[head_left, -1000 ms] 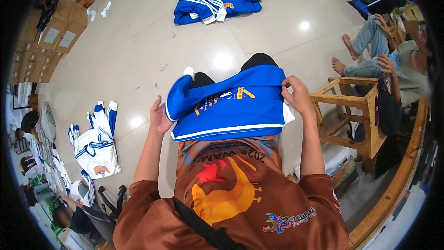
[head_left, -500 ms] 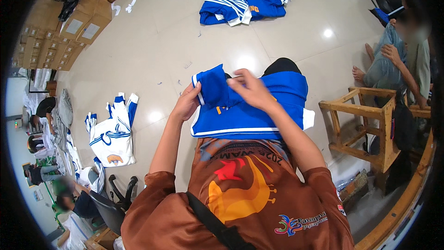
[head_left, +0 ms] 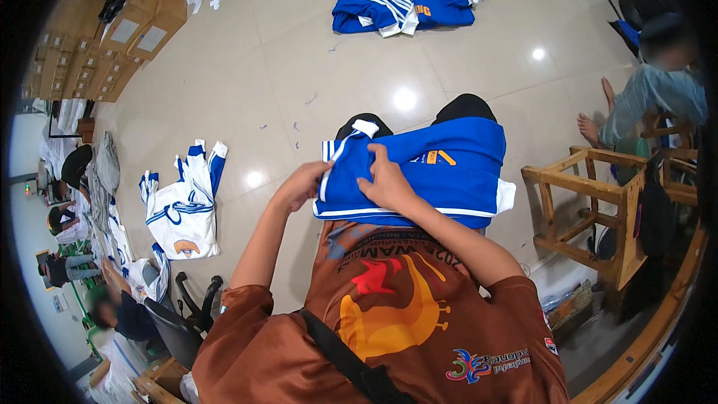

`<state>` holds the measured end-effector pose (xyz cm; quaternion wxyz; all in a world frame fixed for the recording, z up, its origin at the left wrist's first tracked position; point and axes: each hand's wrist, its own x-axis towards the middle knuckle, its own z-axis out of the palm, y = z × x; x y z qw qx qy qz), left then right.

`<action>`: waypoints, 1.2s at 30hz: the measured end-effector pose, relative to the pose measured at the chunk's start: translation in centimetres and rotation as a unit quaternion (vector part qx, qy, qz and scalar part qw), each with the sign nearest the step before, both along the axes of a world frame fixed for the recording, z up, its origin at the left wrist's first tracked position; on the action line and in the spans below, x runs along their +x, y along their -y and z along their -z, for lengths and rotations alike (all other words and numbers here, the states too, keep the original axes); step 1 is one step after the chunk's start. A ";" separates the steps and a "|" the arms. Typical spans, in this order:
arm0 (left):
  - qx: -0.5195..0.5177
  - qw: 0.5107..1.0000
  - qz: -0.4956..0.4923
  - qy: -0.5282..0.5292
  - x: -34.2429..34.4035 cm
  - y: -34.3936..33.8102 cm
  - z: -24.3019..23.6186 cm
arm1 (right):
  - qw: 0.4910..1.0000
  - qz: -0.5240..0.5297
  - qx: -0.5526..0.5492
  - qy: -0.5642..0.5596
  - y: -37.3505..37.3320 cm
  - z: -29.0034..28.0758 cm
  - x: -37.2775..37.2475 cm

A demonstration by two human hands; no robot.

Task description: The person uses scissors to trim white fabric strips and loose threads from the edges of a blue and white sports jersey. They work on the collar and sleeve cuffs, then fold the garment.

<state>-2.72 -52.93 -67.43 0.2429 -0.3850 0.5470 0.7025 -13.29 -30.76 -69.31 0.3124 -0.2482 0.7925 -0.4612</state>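
A blue long-sleeved shirt (head_left: 456,157) with white trim and small orange lettering lies partly folded across my lap. Its sleeve side is doubled over at the left, with one white cuff (head_left: 366,129) near my knee and another white end (head_left: 506,197) sticking out at the right. My left hand (head_left: 303,185) pinches the shirt's left edge between thumb and fingers. Flat against the folded part rests my right hand (head_left: 389,179), its thumb and index finger apart and pressing the cloth; its other fingers are partly hidden.
Blue-and-white garments (head_left: 407,4) lie in a pile on the tiled floor ahead. White shirts (head_left: 183,213) are spread at the left, beyond a black chair (head_left: 179,329). A wooden stool (head_left: 598,202) stands at right, near a seated person (head_left: 651,97). Cardboard boxes (head_left: 142,26) fill the far left.
The raised blue flap has come down flat onto the shirt, and a white cuff now shows at its far end. My right hand has moved down and left onto the cloth.
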 end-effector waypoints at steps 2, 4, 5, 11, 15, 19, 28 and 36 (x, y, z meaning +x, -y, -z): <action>-0.014 0.999 0.023 0.039 0.8 -1.3 -0.5 | 1.000 -0.026 -0.009 -0.010 -0.5 0.0 0.1; -0.057 0.998 0.015 0.025 1.5 -1.6 0.4 | 0.999 -0.048 0.004 0.015 -0.5 -1.0 -0.1; -0.079 0.997 0.011 0.017 2.0 -1.7 1.3 | 0.997 -0.058 0.023 0.043 -0.3 -2.1 -0.7; -0.310 0.941 0.136 0.003 0.8 -1.2 2.3 | 0.992 -0.105 0.056 0.051 -0.5 -1.8 -0.9; -0.607 0.738 0.099 -0.276 -3.7 -2.4 3.9 | 0.988 -0.141 0.046 -0.036 -0.2 0.0 0.2; -0.560 0.715 0.279 -0.313 -9.0 -2.2 5.3 | 0.978 -0.198 0.056 -0.032 -0.1 -0.5 0.1; -0.585 0.650 0.300 -0.381 -11.0 -2.2 6.8 | 0.974 -0.217 0.041 -0.055 -0.4 0.4 0.0; -0.508 0.734 0.307 -0.329 -12.4 1.2 8.0 | 0.967 -0.240 0.039 -0.075 -0.3 1.4 0.2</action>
